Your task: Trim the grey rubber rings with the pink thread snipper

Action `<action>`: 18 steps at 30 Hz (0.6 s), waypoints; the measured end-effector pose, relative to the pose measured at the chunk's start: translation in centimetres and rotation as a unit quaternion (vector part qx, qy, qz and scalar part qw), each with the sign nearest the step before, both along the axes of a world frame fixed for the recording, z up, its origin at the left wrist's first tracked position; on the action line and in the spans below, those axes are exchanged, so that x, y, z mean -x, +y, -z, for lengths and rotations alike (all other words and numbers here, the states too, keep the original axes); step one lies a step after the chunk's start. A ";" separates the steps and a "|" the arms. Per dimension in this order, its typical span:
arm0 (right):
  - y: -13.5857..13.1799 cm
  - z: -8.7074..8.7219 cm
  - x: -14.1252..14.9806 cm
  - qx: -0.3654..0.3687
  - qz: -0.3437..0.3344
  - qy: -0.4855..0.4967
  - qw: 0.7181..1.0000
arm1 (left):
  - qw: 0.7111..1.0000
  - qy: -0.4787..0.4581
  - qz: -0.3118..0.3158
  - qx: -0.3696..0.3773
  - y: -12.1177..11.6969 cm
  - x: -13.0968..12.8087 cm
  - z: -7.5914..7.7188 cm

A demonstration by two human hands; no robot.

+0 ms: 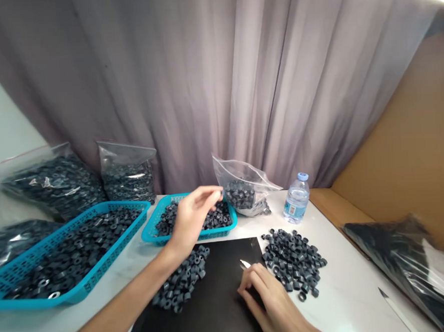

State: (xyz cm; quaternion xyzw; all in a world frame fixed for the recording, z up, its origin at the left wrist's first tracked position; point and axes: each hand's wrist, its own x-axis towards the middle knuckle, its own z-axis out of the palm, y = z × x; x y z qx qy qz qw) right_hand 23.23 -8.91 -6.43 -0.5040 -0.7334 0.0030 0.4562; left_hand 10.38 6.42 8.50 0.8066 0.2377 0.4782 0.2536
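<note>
My left hand (pixel 196 207) is raised over the small blue basket (pixel 148 236), thumb and fingers pinched together. Whatever may be between those fingertips is too small to make out. On the black mat (pixel 230 305) rests my right hand (pixel 265 296), its fingers curled round a small tool with a pale pointed blade (pixel 245 264) that juts out past them; the rest of it is hidden in the hand. A pile of short dark grey plastic tubes (pixel 186 278) lies on the mat under my left forearm. Right of my right hand, a second pile of tubes (pixel 293 259) spreads over the white table.
A long blue basket (pixel 110 250) full of tubes stands at the left, with bulging clear bags (pixel 127 179) behind it. An open zip bag (pixel 242 187) and a water bottle (pixel 297 201) stand at the back. At right lie a white pen-like knife (pixel 398 310) and a dark plastic bag (pixel 405 270).
</note>
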 end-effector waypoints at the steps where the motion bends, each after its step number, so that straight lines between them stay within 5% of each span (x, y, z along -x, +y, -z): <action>1: 0.1 0.0 0.0 -0.013 -0.007 0.003 1.000 | 0.999 0.007 0.001 -0.038 1.0 -1.5 -1.4; 6: 0.7 -0.1 0.0 -0.056 0.001 -0.015 0.998 | 0.984 0.085 0.002 -0.158 4.5 -6.5 -5.3; 18: 0.0 -0.4 -0.2 -0.005 0.015 -0.026 1.000 | 0.949 0.213 -0.007 -0.232 5.5 -6.2 -6.4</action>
